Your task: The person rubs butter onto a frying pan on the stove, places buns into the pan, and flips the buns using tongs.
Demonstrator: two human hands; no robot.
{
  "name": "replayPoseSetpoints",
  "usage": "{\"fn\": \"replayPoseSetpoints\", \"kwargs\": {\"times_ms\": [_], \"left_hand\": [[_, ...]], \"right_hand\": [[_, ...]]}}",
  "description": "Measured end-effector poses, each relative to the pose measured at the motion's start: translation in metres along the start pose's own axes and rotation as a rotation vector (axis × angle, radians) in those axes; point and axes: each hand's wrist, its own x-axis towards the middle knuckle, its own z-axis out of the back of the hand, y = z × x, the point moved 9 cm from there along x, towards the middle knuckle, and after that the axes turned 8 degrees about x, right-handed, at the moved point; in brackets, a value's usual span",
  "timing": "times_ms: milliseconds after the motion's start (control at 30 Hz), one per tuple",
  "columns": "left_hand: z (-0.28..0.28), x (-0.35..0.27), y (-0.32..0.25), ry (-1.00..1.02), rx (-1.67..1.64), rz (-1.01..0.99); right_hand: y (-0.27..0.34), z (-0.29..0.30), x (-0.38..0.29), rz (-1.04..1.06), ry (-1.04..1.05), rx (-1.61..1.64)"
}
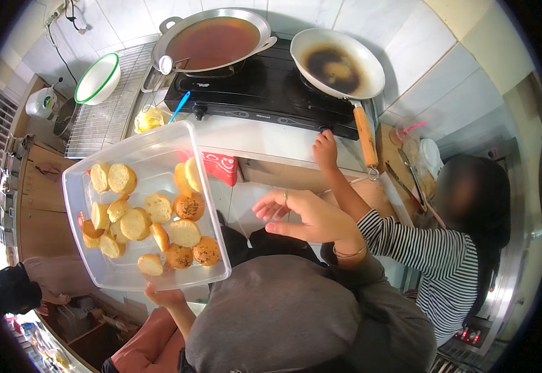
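My left hand (166, 296) supports a clear plastic tub (136, 283) from below at its near edge. The tub tilts at the left of the view. Inside lie several halved buns, some cut side up (136, 224), others showing seeded golden tops (189, 206). With its fingers spread and slightly curled, my right hand (294, 217) hovers to the right of the tub, in front of my body, and holds nothing. It wears a ring and a bracelet.
A black gas stove (252, 93) bears a wide metal pan of reddish liquid (212, 39) and a white frying pan (373, 70). A person in striped sleeves (406, 238) touches a stove knob. A green-rimmed bowl (98, 84) rests on a wire rack (129, 84). Another person stands lower left.
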Motion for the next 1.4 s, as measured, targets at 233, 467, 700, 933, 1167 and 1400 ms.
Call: {"fn": "replayPoseSetpoints", "kwargs": {"times_ms": [233,467,700,933,1167,1400], "left_hand": [[-0.033,-0.012,0.025,0.036,-0.015,0.108],[-0.058,-0.022,0.03,0.022,0.072,0.178],[-0.059,-0.003,0.047,0.099,0.003,0.203],[-0.049,0.005,0.056,0.147,-0.028,0.217],[-0.028,0.013,0.063,0.17,-0.119,0.315],[-0.02,0.016,0.064,0.147,-0.131,0.308]], "right_hand": [[0.019,0.015,-0.008,0.098,-0.112,-0.007],[0.017,0.019,-0.006,0.032,-0.221,-0.121],[0.022,-0.002,0.018,0.08,-0.212,-0.307],[-0.009,-0.068,0.077,0.018,-0.023,-0.633],[-0.046,-0.116,0.099,0.083,0.129,-0.808],[-0.049,-0.124,0.1,0.209,0.101,-0.87]]}}
